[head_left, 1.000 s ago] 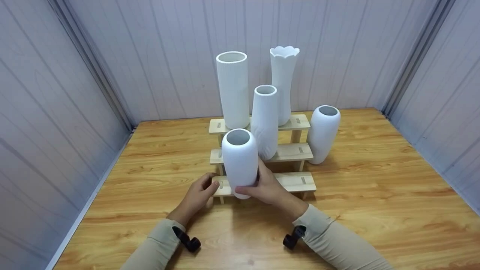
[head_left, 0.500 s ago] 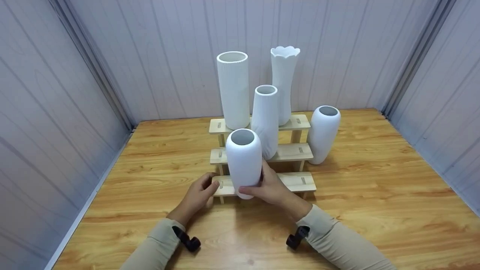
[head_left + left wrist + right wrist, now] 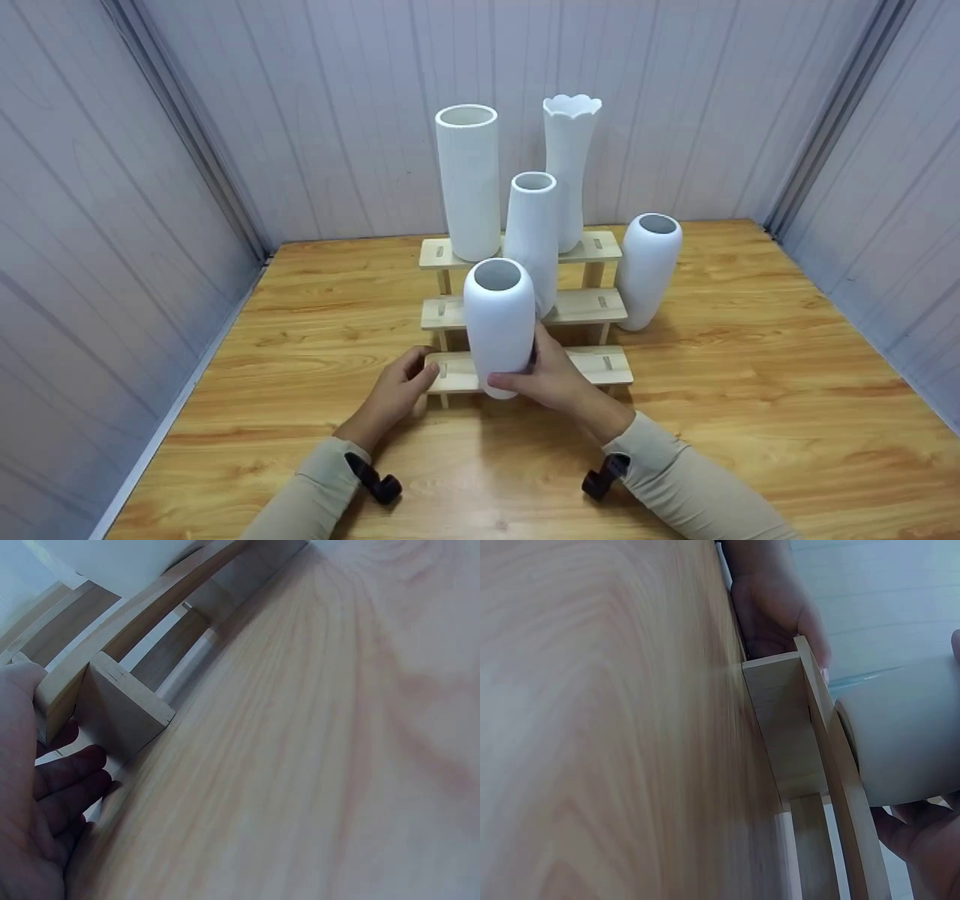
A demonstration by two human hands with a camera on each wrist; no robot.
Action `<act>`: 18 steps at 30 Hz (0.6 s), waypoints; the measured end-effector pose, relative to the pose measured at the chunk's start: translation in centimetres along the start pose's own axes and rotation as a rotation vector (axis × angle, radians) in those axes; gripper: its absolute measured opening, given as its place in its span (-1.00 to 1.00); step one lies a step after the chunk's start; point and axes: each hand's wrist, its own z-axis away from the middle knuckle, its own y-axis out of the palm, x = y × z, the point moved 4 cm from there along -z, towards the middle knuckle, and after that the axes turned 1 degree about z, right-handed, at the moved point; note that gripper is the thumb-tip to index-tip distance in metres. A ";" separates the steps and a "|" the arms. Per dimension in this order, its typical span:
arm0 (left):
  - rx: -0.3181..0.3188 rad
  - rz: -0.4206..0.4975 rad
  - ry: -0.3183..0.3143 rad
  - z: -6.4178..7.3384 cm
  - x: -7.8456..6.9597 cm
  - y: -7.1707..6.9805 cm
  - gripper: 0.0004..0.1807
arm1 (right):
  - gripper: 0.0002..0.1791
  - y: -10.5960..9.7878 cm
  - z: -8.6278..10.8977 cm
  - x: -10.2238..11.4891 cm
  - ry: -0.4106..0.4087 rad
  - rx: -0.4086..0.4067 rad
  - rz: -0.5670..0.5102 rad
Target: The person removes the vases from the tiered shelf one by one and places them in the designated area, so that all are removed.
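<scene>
A white vase (image 3: 499, 322) with a rounded shoulder stands upright over the lowest step of the wooden tiered stand (image 3: 604, 365). My right hand (image 3: 553, 381) grips its lower part from the right, thumb across the front. In the right wrist view the vase's base (image 3: 866, 736) is right at the step board (image 3: 840, 765), slightly tilted to it. At the left end of that same step, my left hand (image 3: 397, 386) pinches the board, thumb on top. The left wrist view shows fingers (image 3: 71, 780) curled below the board end (image 3: 64, 694).
On the top step stand a cylindrical white vase (image 3: 469, 187) and a scalloped-rim vase (image 3: 571, 165). A tapered vase (image 3: 532, 225) is on the middle step, partly hidden. Another rounded vase (image 3: 649, 274) stands on the wood-grain table (image 3: 750, 390), right of the stand. Panelled walls (image 3: 337, 112) enclose the table.
My right hand has slid the vase a little to the right along the lowest step. My left hand has stayed at the step's left end.
</scene>
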 end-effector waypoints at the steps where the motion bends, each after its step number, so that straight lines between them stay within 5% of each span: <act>1: -0.001 0.003 0.001 0.0 0.0 0.0 -0.60 | 0.06 -0.1 0.1 0.0 0.003 -0.003 0.000; 18: -0.015 0.013 0.010 -0.1 0.1 0.0 -0.65 | 0.01 -2.4 1.2 -0.2 0.031 0.022 -0.003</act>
